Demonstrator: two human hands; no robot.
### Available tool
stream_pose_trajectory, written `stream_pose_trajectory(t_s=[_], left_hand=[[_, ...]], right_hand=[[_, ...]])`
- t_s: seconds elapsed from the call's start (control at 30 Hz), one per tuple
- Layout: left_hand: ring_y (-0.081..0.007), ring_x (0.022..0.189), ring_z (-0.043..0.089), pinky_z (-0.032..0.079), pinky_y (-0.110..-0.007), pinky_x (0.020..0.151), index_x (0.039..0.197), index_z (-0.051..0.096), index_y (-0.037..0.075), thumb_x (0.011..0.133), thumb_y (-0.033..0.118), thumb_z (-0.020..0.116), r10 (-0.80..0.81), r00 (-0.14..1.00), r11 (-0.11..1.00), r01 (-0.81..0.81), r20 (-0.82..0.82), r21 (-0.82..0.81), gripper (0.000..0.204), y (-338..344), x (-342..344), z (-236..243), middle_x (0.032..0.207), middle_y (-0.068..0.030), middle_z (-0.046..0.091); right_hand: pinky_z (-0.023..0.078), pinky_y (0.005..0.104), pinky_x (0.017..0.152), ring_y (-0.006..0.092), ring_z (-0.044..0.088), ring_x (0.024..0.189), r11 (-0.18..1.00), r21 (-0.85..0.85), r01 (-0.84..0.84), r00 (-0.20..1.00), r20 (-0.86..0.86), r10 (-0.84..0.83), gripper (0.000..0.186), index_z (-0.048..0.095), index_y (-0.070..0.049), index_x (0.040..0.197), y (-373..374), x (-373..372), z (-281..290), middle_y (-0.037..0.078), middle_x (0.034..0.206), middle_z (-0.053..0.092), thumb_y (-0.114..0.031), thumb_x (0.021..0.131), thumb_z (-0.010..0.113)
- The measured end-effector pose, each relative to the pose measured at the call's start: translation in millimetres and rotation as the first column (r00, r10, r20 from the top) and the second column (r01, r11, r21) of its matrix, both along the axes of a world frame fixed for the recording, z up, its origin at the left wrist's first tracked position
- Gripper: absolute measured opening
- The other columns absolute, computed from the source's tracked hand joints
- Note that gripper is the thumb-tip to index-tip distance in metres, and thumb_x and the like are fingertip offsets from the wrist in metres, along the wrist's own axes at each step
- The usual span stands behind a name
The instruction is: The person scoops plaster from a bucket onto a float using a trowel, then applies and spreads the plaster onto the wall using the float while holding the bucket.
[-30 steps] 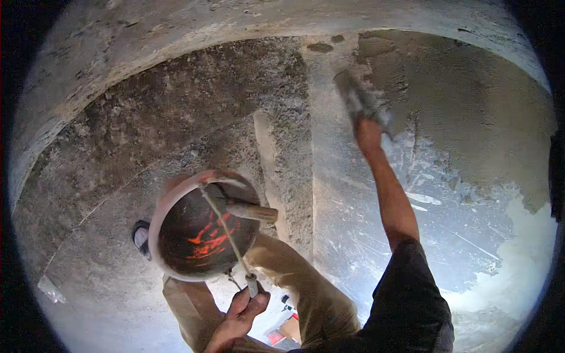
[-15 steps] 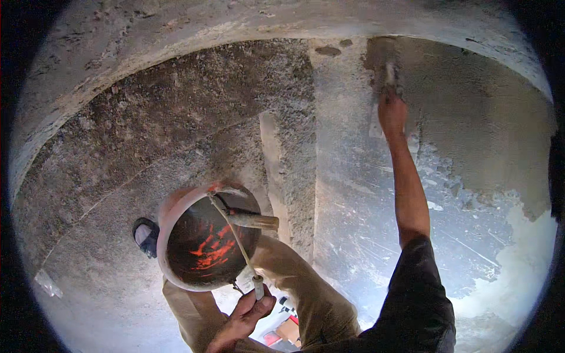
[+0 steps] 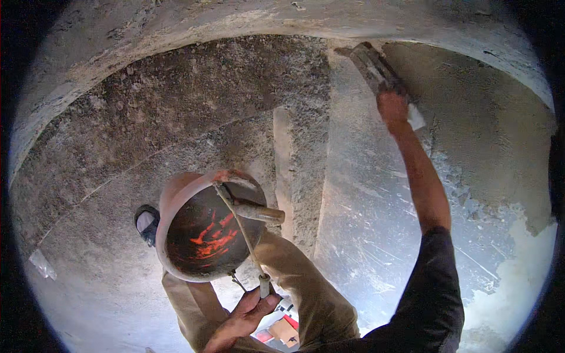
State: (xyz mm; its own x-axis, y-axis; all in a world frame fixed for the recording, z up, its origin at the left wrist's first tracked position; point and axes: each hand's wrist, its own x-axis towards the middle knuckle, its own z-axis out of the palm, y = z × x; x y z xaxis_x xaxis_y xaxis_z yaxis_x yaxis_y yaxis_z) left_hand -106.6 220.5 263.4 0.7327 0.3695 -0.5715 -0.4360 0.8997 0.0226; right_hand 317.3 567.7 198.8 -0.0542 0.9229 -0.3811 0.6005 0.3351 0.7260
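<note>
My right hand (image 3: pixel 393 109) reaches up the wall, its fingers closed round a plastering trowel (image 3: pixel 375 67). The trowel's long grey blade lies tilted up and to the left, near the edge where the wall meets the grey surface above. Smooth grey plaster (image 3: pixel 488 129) lies to its right. Low in front of me, my left hand (image 3: pixel 253 312) grips the pale sleeve of a bucket handle (image 3: pixel 264 285). From it hangs a tilted bucket (image 3: pixel 168 232), mostly bare inside with orange-red streaks. A tool with a wooden handle (image 3: pixel 259 212) sticks out over its rim; its other end is hidden.
Rough dark wall (image 3: pixel 206 88) spreads at the left, with a pale vertical strip (image 3: pixel 283 153) beside the middle. My legs (image 3: pixel 315 288) and one dark shoe (image 3: pixel 146 225) show below. A cardboard-coloured box (image 3: pixel 285 332) is partly visible between my legs.
The trowel has turned from nearly upright to a slant, its upper end swinging left. My right forearm shifts slightly right. The bucket stays in my left hand, tipped a little differently.
</note>
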Motion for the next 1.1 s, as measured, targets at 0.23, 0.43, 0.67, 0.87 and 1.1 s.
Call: stream_pose_trajectory(t_s=[0.23, 0.43, 0.67, 0.87, 1.1], left_hand=[[-0.0092, 0.069, 0.039, 0.036, -0.025, 0.063, 0.090, 0.047, 0.004, 0.092, 0.027, 0.046, -0.143, 0.989, 0.983, 0.137, 0.042, 0.123, 0.023, -14, 0, -11, 0.073, 0.0009, 0.043], [-0.0089, 0.069, 0.039, 0.036, -0.025, 0.063, 0.090, 0.047, 0.004, 0.093, 0.022, 0.046, -0.083, 0.993, 0.992, 0.075, 0.089, 0.097, 0.018, -24, -1, -12, 0.072, 0.0006, 0.043], [-0.0113, 0.069, 0.041, 0.038, -0.027, 0.064, 0.089, 0.048, 0.002, 0.093, 0.025, 0.045, -0.095, 0.994, 0.989, 0.088, 0.053, 0.120, 0.023, -18, -6, -14, 0.071, -0.0013, 0.045], [-0.0127, 0.069, 0.044, 0.039, -0.029, 0.065, 0.091, 0.048, 0.000, 0.092, 0.023, 0.047, -0.107, 0.994, 0.976, 0.108, -0.018, 0.190, 0.023, -11, -3, -14, 0.071, -0.0031, 0.047], [-0.0125, 0.073, 0.044, 0.038, -0.028, 0.067, 0.093, 0.048, 0.002, 0.091, 0.021, 0.048, -0.183, 0.983, 0.975, 0.184, -0.016, 0.125, 0.019, -16, 0, -18, 0.076, -0.0035, 0.049]], right_hand=[[0.051, 0.0461, 0.063, 0.0378, 0.061, 0.068, 0.997, -0.069, 0.038, 0.991, -0.125, -0.047, 0.022, 0.059, 0.003, 0.092, -15, 30, -33, 0.024, 0.076, 0.061, -0.014, 0.081, 0.048], [0.048, 0.0479, 0.063, 0.0407, 0.059, 0.072, 0.950, -0.283, 0.135, 0.948, -0.243, -0.207, 0.025, 0.061, 0.002, 0.089, -126, 37, 10, 0.025, 0.075, 0.059, -0.020, 0.084, 0.049], [0.048, 0.0460, 0.060, 0.0407, 0.059, 0.067, 0.934, 0.286, 0.214, 0.897, -0.437, -0.071, 0.024, 0.060, -0.001, 0.095, -58, 11, 42, 0.024, 0.070, 0.059, -0.020, 0.084, 0.051], [0.049, 0.0465, 0.062, 0.0390, 0.060, 0.069, 0.956, 0.196, 0.220, 0.938, -0.314, -0.151, 0.025, 0.061, -0.001, 0.094, -18, 28, -43, 0.024, 0.073, 0.060, -0.021, 0.080, 0.054], [0.045, 0.0504, 0.066, 0.0396, 0.058, 0.072, 0.944, -0.156, 0.290, 0.858, -0.394, -0.329, 0.017, 0.057, 0.000, 0.081, -51, 11, -78, 0.022, 0.074, 0.059, -0.015, 0.073, 0.057]])
